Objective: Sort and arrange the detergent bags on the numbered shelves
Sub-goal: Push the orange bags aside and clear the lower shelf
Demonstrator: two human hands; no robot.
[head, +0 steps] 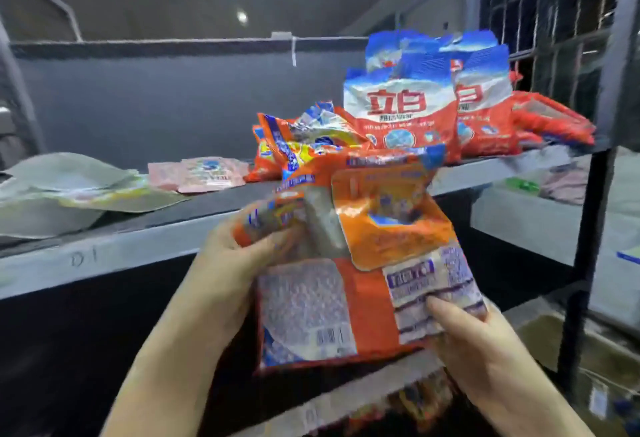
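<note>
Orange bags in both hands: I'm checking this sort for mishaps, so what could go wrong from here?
1. The left hand and right hand hold several orange bags at once; the crumpled top one may slip out.
2. The upright bags on the shelf could topple if the load is pushed in against them.
3. The loose pile near the edge might get knocked off.

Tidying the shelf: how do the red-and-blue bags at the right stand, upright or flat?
Upright: the red-and-blue bags stand on the shelf, blue tops up.
</note>
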